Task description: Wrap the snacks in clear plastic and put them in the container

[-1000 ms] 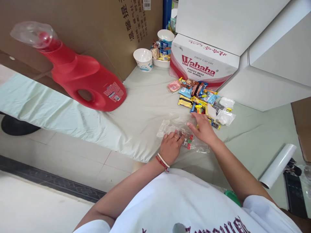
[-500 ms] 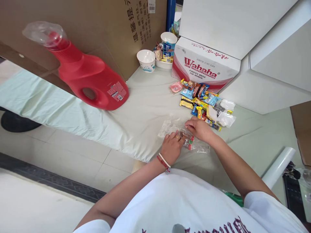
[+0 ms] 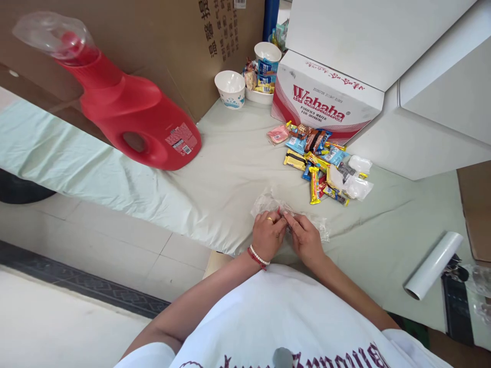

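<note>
Both busy, left hand and right hand pinch a mostly hidden red item over clear plastic, just nearside of the snack pile, seemingly mid-job, that pile lying loose.

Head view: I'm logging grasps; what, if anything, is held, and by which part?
The left hand and right hand meet at a small item showing red, over clear plastic; they mostly cover it, so the exact hold cannot be told.

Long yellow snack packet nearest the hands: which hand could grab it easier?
Probably the right hand: it is closer to the long yellow snack packet, which lies just beyond it, while the left hand is farther across. Both hands are together over the clear plastic, though.
</note>
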Demonstrator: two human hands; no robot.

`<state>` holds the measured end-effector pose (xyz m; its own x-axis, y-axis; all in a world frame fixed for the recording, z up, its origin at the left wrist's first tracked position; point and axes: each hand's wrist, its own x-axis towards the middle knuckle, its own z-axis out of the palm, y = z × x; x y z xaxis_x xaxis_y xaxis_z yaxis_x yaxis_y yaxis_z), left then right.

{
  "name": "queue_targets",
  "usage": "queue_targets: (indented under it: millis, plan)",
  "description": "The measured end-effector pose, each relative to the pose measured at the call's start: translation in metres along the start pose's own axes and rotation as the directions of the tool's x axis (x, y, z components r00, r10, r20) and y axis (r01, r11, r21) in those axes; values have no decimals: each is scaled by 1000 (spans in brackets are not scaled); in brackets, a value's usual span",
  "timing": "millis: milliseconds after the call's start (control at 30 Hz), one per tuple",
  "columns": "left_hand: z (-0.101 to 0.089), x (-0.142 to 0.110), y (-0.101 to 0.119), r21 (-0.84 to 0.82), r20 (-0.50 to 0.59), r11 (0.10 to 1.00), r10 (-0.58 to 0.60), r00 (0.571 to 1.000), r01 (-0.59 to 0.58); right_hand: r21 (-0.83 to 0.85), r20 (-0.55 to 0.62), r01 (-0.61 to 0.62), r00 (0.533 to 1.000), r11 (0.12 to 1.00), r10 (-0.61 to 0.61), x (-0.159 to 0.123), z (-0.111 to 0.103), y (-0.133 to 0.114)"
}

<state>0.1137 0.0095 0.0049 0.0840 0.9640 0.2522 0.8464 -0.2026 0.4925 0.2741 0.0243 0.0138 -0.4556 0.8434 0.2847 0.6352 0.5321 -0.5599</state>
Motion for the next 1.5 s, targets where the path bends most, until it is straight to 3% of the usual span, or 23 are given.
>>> queue_targets:
  millis: [100, 167, 333, 400, 500, 633, 767, 867, 967, 1100, 1200, 1400, 1500]
  plan:
    - [6, 0, -2, -87, -157, 992, -109, 982, 96, 52, -98, 10, 995, 999, -5, -8, 7, 2]
    - [7, 4, -4, -155, -182, 968, -223, 958, 196, 55, -110, 21, 994, 998, -15, -10, 9, 5]
    - [-1, 24, -13, -351, 71, 829, -439, 895, 435, -26, -60, 46, 997, 999, -48, -6, 9, 11]
    - [-6, 30, -20, -462, 169, 773, -405, 899, 435, -66, -20, 60, 998, 996, -62, -4, 10, 12]
    - [-14, 34, -32, -561, 198, 726, -349, 916, 398, -89, -17, 76, 997, 993, -78, -2, 12, 12]
    - [-20, 34, -38, -508, 170, 737, -423, 890, 447, -69, -103, 19, 994, 997, -26, -2, 13, 10]
    - [-17, 36, -31, -456, 128, 763, -454, 882, 459, 23, -9, -80, 997, 997, 80, 2, 8, 9]
    - [-14, 39, -27, -411, 115, 776, -476, 872, 478, 91, 68, -60, 996, 994, 54, 4, 6, 11]
    - [-13, 41, -29, -367, 116, 791, -482, 868, 489, 54, 99, -19, 995, 998, 14, 3, 7, 13]
    - [-17, 39, -46, -297, 17, 834, -483, 876, 465, -26, 132, -16, 991, 1000, 19, 0, 10, 13]
    - [-24, 40, -58, -237, -32, 824, -536, 843, 515, -15, 121, -20, 992, 1000, 22, -1, 11, 13]
    - [-37, 81, -48, -159, 119, 754, -627, 770, 638, -43, 121, 3, 993, 999, 2, 0, 12, 13]
    - [-38, 108, -37, -78, 235, 798, -568, 789, 598, -47, 130, -3, 991, 999, 9, 1, 12, 13]
